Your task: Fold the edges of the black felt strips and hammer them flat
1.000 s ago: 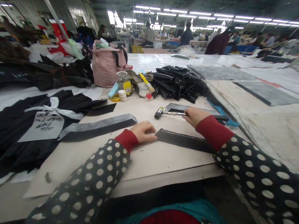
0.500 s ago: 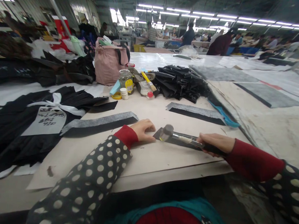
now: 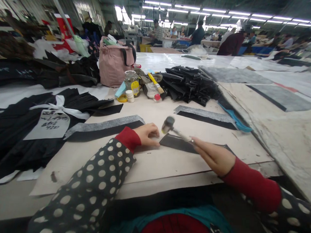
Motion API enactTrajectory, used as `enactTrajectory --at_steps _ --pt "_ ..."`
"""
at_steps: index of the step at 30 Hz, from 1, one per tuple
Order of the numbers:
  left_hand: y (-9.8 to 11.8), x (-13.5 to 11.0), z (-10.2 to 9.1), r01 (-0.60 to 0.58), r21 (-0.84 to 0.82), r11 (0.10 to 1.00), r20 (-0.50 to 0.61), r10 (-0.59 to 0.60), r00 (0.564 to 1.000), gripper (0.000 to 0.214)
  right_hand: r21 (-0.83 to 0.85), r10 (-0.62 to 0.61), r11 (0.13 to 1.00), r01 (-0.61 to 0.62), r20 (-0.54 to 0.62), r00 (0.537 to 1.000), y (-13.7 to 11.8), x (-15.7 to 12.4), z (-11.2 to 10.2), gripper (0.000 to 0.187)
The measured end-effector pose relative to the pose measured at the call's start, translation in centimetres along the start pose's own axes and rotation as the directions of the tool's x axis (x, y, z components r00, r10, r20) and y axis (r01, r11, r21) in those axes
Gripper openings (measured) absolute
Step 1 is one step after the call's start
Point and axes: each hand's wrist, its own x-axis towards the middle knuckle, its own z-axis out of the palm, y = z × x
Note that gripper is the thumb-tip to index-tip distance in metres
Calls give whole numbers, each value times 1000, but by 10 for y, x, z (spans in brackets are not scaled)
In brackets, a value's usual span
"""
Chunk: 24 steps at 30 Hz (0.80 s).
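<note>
My right hand [image 3: 216, 156] is wrapped round the handle of a small mallet [image 3: 169, 123]. Its dark, slightly blurred head, with a yellowish face, is tilted up over the left end of a black strip [image 3: 178, 143]. That folded strip lies flat on the pale board [image 3: 143, 167], partly covered by the right hand. Just left of the strip's end, my left hand [image 3: 147, 134] rests on the board with bent fingers, its thumb apart from them and nothing visible between. Behind the hands lie a left black-and-grey strip [image 3: 106, 128] and a right black-and-grey strip [image 3: 206, 117].
Tied black pieces with a paper tag [image 3: 48, 124] lie at left. Farther back stand a pink bag [image 3: 113, 65], a glass jar [image 3: 132, 82], a small white bottle [image 3: 130, 96], a yellow-handled brush [image 3: 155, 82] and a black pile [image 3: 188, 85]. People work in the background.
The mallet's head has risen off the black strip and moved slightly left. My right hand has shifted left with the handle. My left hand has barely moved.
</note>
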Motion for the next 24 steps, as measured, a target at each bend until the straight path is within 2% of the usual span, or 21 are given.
enactTrajectory --at_steps 2,3,7,8,12,13,15,18,20,22,24 --pt "-1 0 0 1 11 1000 -3 -1 1000 30 -36 -16 999 20 93 996 2 0 6 44" --pt "-2 0 0 1 22 1000 -5 -1 1000 30 -32 -22 999 25 94 995 2 0 7 44" --pt "-4 1 1 -23 49 999 -10 23 1000 30 6 -8 1000 8 -80 997 -3 -2 3 44" --pt "-4 1 1 -31 52 998 -9 31 999 29 -8 -1 1000 1 -82 997 -4 -3 4 44" --pt "0 0 -2 -22 65 998 6 22 1000 29 -54 10 999 -7 58 998 0 -11 9 42" --pt "1 0 -3 -14 68 998 8 13 1000 29 -36 17 999 -16 54 998 2 -14 8 42" --pt "3 0 -2 18 63 998 -2 -18 1000 32 15 61 998 -61 -30 998 8 -22 2 42" --pt "10 6 6 90 54 994 -132 -82 988 36 35 184 983 -181 -148 972 22 -36 -7 44" --pt "16 12 16 77 94 993 -227 -54 972 38 0 222 975 -223 -108 969 34 -45 -9 43" --pt "21 17 26 26 185 982 -232 18 972 35 -24 223 974 -224 -39 974 46 -53 -10 42" --pt "23 20 33 6 263 965 -190 46 981 32 -16 233 972 -235 -72 970 55 -62 -15 42"
